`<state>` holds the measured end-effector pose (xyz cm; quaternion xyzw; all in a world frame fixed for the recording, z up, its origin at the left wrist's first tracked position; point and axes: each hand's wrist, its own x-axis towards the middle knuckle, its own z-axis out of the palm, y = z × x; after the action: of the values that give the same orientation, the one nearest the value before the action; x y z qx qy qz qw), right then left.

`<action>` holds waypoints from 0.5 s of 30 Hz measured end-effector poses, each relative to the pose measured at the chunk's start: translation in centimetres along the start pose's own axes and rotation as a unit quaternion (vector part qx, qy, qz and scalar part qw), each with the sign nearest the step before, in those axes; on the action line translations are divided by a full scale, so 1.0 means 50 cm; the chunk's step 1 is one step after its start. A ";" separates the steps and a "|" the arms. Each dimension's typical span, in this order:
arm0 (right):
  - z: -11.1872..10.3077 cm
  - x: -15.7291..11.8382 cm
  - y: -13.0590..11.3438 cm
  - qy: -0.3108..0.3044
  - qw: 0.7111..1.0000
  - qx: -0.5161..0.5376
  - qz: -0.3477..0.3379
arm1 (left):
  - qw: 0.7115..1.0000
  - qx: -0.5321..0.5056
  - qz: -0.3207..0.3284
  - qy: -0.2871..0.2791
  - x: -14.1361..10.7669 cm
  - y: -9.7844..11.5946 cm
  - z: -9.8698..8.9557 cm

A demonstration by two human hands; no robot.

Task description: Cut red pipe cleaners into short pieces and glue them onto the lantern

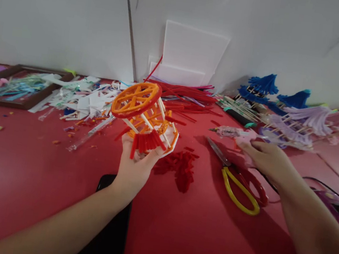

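Note:
My left hand (135,166) grips a small craft pavilion (154,119) by its lower side, lifted above the table and tilted. The model has an orange wheel-like ring at one end, pale sticks as posts, and a fringe of short red pipe-cleaner pieces (147,141) along one edge. My right hand (261,153) is closed around a pink hot glue gun (237,133), its nozzle pointing left toward the model, apart from it. Just below the gun lie scissors (237,184) with yellow and red handles. Cut red pipe-cleaner bits (181,166) are heaped under the model.
Long red pipe cleaners (183,93) lie at the back before white boards (194,49). Blue (262,85) and lilac (308,120) fringed models stand at back right. A framed tray (32,100) and white scraps (88,101) are at left. A black phone (112,228) lies in front.

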<state>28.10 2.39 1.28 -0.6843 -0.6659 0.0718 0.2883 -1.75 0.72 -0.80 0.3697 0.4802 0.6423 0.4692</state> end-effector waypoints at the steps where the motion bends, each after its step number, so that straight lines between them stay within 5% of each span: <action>1: -0.001 -0.002 0.002 -0.020 1.000 -0.024 -0.003 | 1.000 0.006 0.011 0.003 0.000 0.000 0.001; 5: -0.008 -0.012 -0.002 -0.054 0.993 -0.104 -0.003 | 0.999 0.021 0.031 0.005 0.000 0.002 0.004; 8: -0.011 -0.022 -0.026 0.015 0.988 -0.154 -0.024 | 0.999 0.020 0.034 0.013 -0.001 0.003 0.005; 10: -0.005 -0.029 -0.056 0.046 0.982 -0.146 -0.107 | 0.999 0.022 0.021 0.016 -0.002 0.003 0.004; 13: 0.016 -0.036 -0.108 -0.071 0.956 -0.040 -0.283 | 1.000 0.022 0.009 0.005 -0.004 0.005 0.004; 15: 0.037 -0.039 -0.135 -0.155 0.929 -0.012 -0.335 | 1.000 0.019 0.011 0.000 -0.005 0.008 0.005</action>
<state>21.13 0.70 2.51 -0.4048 -0.8938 0.0682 0.1806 -1.57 0.48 -0.34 0.3838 0.4883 0.6380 0.4553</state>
